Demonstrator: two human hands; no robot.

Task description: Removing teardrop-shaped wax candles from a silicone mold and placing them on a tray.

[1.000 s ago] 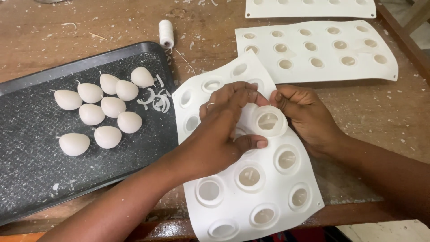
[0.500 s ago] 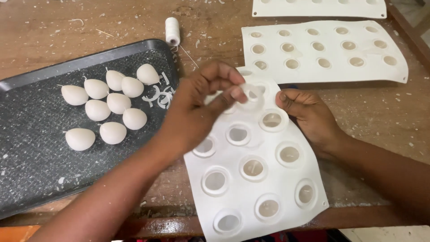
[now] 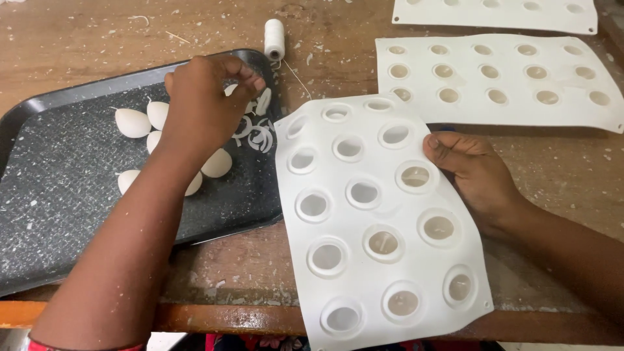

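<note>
My left hand (image 3: 205, 107) hovers over the black tray (image 3: 65, 214), fingers closed around a small white egg-shaped piece (image 3: 229, 89) that barely shows beneath them. Several more white egg-shaped pieces (image 3: 132, 122) lie on the tray, partly hidden by my hand and forearm. My right hand (image 3: 474, 172) grips the right edge of a flexible white mould (image 3: 344, 221), thumb on top. The mould has rows of round cavities and overhangs the table's front edge. Some cavities look filled, others hollow.
A white spool of thread (image 3: 274, 39) stands beyond the tray. Two more white cavity moulds (image 3: 500, 81) (image 3: 494, 13) lie flat at the back right. Curled white shavings (image 3: 260, 138) sit on the tray's right side. White flakes dot the wooden table (image 3: 572, 169).
My left hand left the mould, where it was working at a cavity, and moved left over the tray with a white piece. The right hand shifted to the mould's right edge.
</note>
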